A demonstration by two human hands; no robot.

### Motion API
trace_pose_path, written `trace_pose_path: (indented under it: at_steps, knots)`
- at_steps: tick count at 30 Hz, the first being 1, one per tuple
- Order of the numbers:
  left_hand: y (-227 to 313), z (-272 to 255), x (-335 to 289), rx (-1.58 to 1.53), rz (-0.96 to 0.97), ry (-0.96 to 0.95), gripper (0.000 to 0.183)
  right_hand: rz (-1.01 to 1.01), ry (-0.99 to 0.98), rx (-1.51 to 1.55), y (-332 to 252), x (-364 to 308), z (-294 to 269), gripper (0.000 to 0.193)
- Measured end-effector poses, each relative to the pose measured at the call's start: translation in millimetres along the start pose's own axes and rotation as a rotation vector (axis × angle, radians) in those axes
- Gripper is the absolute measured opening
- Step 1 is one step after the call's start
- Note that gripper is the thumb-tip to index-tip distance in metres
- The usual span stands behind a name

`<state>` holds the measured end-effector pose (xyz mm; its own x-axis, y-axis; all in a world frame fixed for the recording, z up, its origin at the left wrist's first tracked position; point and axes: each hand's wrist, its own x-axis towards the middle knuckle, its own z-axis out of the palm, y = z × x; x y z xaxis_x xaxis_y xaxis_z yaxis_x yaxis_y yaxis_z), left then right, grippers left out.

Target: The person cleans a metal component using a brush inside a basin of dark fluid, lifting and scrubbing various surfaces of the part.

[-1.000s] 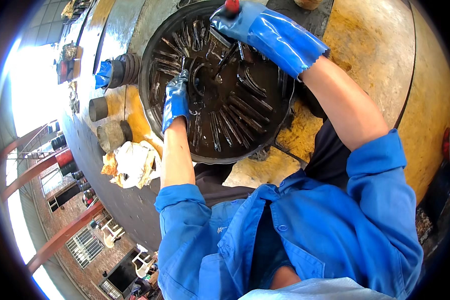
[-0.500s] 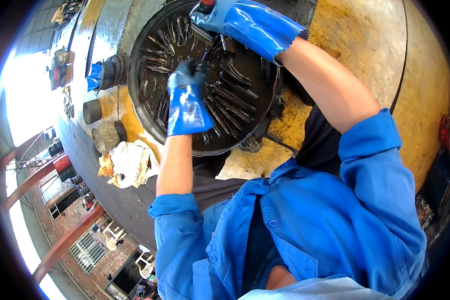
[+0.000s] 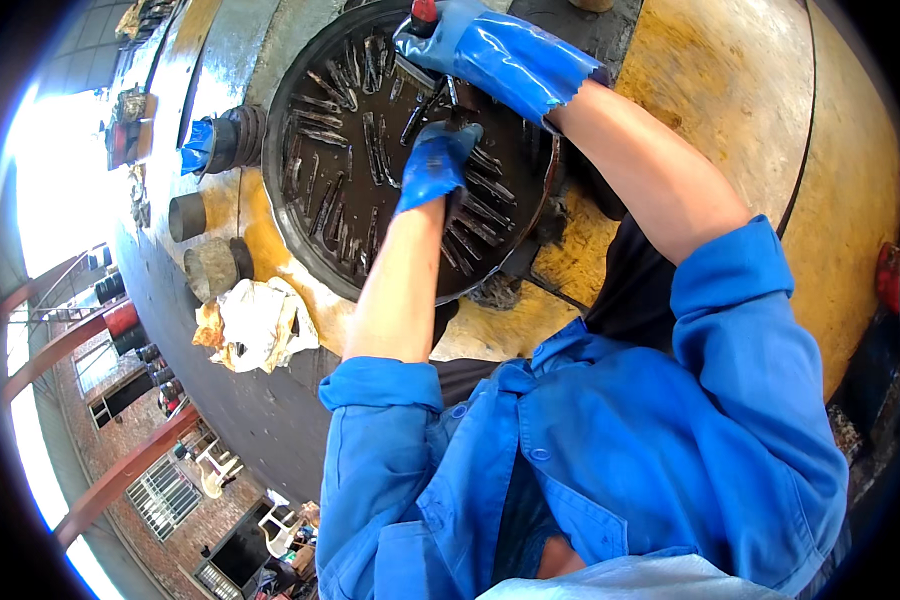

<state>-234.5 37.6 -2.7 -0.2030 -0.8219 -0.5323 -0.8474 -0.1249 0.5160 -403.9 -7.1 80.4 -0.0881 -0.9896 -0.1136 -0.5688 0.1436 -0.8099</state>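
Note:
A big round dark pan-like piece [image 3: 308, 252] with a raised rim lies in front of me. Its dark, wet-looking face carries several narrow dark strips [image 3: 372, 150], many set like spokes. My left hand [image 3: 438, 158], in a blue rubber glove, reaches down near the middle, over the right-hand strips; its fingertips are hidden. At the far edge my right hand [image 3: 450, 40], gloved alike, is closed around a tool with a red-and-black handle [image 3: 423, 14]. A flat greyish edge [image 3: 416, 73] shows below that hand; the tool's exact kind is unclear.
Left of the round piece are a crumpled stained white cloth [image 3: 265, 325], two short cylinders [image 3: 210, 272] [image 3: 186, 217], and a dark ringed container [image 3: 238, 138] with blue material in it. Yellow-stained floor plates [image 3: 720, 110] extend to the right. White chairs [image 3: 216, 468] stand far off.
My left hand has moved right across the round piece, uncovering strips on its left side. My right hand stays near the far edge with the tool.

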Motion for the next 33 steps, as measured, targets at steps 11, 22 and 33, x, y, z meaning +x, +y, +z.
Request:
trace_pose_path:
  at_steps: [11, 22, 33]
  knots:
    - [43, -42, -42, -0.080, -0.178, 0.048, 0.049, 0.016, 0.044, -0.024, 6, 14, -4, 0.047]
    - [-81, -175, -27, -0.879, -0.059, 0.317, 0.038, -0.001, 0.065, 0.012, 9, 1, -20, 0.048]
    - [-152, -188, 30, -1.030, -0.184, 0.533, 0.041, -0.058, 0.040, 0.105, 11, -1, -9, 0.043]
